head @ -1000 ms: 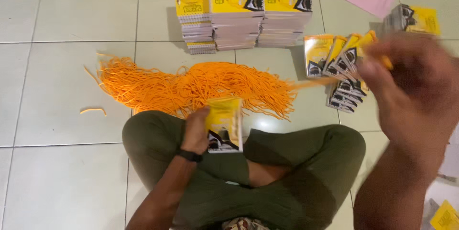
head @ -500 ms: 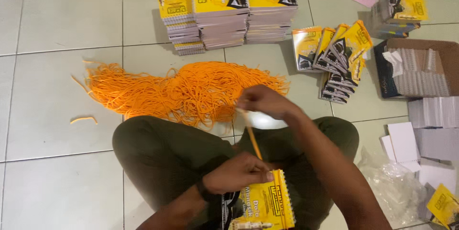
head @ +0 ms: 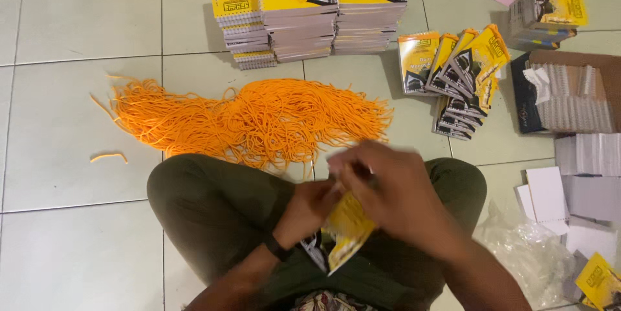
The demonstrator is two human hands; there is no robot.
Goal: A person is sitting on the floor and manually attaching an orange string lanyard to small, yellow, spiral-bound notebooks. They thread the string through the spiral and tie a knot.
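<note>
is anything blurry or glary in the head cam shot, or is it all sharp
Head view: the right hand is smeared by motion blur, and the left hand and the yellow booklet they hold are soft too; the orange string pile and the stacked booklets are sharp; lighting is even, with only a faint sheen on the floor tiles and soft shadows beside the stacks.

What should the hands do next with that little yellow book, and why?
Probably keep pushing the orange string through the booklet's top edge. Both the left hand and the right hand are bunched on it over the lap, though motion blur hides the string itself. The pile of orange strings lies right in front, and other booklets lie further right on the floor.
</note>
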